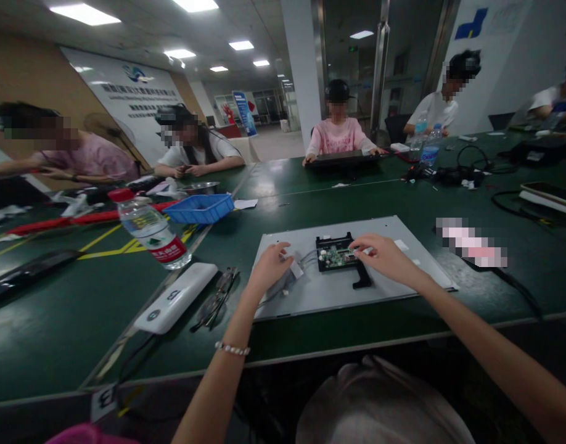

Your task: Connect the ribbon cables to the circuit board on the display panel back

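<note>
A green circuit board (337,256) sits in a black plastic bracket (362,277) on a flat grey panel (385,296). At the board's right edge is my right hand (387,256), its fingers drawn together in a pinch; what lies between the tips is hidden. My left hand (270,266) hovers over the panel's left part, fingers bent, with thumb and forefinger apart and nothing visible between them. Grey cables (308,258) run from the board toward that hand. Beside it a white tag (296,268) shows on the cables.
Left of the panel lie glasses (216,300), a white power bank (177,298) and a water bottle (148,231). A blue tray (200,209) stands behind them. On the right is a blurred-out device (472,243) with a cable. Several people sit around the green table (283,185).
</note>
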The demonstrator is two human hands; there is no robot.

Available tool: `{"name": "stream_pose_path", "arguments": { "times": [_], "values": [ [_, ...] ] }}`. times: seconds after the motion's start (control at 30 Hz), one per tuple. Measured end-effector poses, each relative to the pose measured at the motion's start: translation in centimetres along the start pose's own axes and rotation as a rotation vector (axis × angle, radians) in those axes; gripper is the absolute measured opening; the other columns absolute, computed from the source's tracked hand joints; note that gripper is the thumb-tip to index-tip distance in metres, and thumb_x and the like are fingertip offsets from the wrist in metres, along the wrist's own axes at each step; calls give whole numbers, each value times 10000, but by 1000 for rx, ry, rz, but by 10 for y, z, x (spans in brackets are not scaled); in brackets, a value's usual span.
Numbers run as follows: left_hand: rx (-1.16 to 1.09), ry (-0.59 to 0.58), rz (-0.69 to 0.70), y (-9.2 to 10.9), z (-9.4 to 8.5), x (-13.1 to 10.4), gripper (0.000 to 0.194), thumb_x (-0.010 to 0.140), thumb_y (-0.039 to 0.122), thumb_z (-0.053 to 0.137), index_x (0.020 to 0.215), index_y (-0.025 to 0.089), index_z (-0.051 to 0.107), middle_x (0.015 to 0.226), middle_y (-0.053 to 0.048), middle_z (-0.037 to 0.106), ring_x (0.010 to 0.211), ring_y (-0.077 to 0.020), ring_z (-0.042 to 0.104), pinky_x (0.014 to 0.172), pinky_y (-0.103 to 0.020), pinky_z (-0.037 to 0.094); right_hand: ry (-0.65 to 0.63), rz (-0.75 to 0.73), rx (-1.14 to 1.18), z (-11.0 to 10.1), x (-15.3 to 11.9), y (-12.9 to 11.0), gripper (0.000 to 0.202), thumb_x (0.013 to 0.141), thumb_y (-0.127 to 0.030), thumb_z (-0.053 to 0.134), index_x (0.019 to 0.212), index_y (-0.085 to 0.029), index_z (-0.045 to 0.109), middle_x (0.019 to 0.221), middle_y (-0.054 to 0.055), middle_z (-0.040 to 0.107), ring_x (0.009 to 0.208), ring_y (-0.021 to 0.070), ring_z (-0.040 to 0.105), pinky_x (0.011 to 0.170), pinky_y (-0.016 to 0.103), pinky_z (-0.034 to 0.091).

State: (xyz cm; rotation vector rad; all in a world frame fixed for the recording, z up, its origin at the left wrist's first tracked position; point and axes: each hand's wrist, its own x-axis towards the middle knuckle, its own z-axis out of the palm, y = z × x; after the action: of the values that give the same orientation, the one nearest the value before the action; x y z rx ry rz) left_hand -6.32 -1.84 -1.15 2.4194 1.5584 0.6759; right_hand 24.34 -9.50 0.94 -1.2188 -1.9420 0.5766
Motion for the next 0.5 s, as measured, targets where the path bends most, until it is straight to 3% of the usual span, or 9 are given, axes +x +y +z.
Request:
{"name": "stream_pose_path", "arguments": {
  "times": [0.27, 0.5],
  "values": [
    [-109, -12, -26, 13, -5, 1, 243, 778, 282, 487, 892, 191, 681, 820, -34, 679, 775, -193, 605, 764, -302, 467, -82, -143, 1, 23, 6, -24, 222, 850, -193, 523, 1033, -210, 646, 1074, 71, 618, 937, 187, 587, 771, 312, 483],
    [-276, -27, -9, 12, -6, 0, 236, 788, 303, 482, 870, 177, 664, 855, -32, 686, 801, -188, 618, 759, -295, 477, -166, -262, -33, 45, 19, -36, 301, 836, -186, 537, 1127, -219, 609, 1170, 77, 600, 1068, 219, 552, 927, 387, 425]
  ]
}}
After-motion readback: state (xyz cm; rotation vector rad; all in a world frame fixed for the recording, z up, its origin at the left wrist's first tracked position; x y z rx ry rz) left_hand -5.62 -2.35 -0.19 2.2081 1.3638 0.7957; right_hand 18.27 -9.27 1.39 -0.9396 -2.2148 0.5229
